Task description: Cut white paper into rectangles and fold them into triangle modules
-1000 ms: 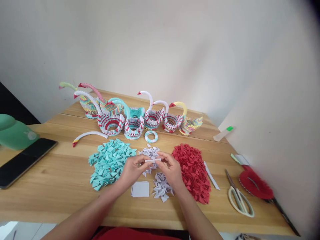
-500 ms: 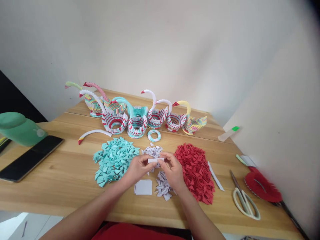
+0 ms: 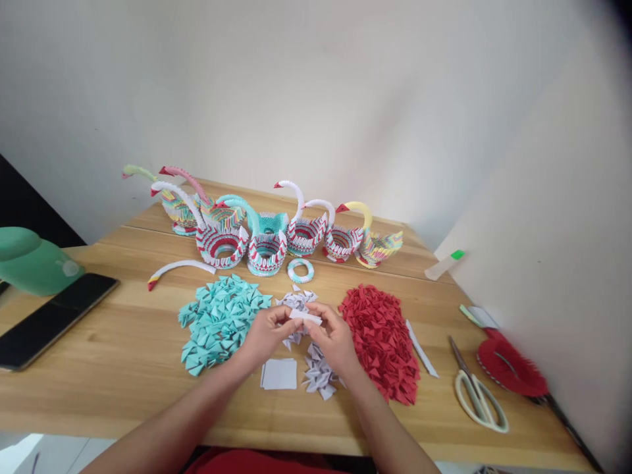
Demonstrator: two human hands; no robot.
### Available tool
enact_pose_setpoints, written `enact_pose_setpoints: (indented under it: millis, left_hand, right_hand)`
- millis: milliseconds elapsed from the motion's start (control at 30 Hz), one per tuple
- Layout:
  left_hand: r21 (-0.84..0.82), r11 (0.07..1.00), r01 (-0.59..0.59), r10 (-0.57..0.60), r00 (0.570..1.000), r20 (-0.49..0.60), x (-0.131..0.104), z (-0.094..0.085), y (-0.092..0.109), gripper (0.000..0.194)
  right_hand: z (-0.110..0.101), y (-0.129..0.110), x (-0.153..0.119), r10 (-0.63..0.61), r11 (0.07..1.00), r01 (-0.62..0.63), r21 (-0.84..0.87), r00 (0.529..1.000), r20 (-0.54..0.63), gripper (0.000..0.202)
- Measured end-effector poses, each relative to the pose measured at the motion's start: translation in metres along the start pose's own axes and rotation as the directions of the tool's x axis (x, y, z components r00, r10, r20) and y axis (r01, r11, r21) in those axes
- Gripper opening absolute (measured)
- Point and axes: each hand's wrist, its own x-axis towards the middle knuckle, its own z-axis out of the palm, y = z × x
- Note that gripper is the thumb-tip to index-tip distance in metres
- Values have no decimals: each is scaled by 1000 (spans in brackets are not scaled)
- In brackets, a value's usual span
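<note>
A small folded strip of white paper [image 3: 305, 317] is pinched between both hands. My left hand [image 3: 268, 334] grips its left end between thumb and fingers; my right hand [image 3: 334, 334] grips the right end. Behind and below the hands lie folded white pieces [image 3: 320, 373]. A stack of white paper sheets [image 3: 279, 374] rests on the table nearer to me. To the left is a heap of folded turquoise pieces [image 3: 222, 322], and to the right a heap of folded red pieces [image 3: 380, 339].
Several paper swans [image 3: 266, 250] stand at the back, with a turquoise-white ring [image 3: 301, 270] and a loose neck [image 3: 182, 264] before them. A phone [image 3: 56, 319] and green container [image 3: 37, 263] are left; scissors [image 3: 478, 395] and a red round object [image 3: 511, 368] right.
The paper strip is now slightly tilted, its right end lower, still in both hands. The whole view has shifted a little, so things on the table appear further left.
</note>
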Motion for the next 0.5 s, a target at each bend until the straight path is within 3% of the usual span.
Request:
enact_pose_setpoints:
  millis: [100,500]
  left_hand:
    - [18,1000,-11,12,1000,-4,-1,0,0,29]
    - [-173,984,34,-49,996,-80,-1,-4,11,27]
  right_hand:
    - [0,-3,0,10,1000,-10,-23,1000,0,26]
    - [-1,1,3,1,998,5,70,997,-84,25]
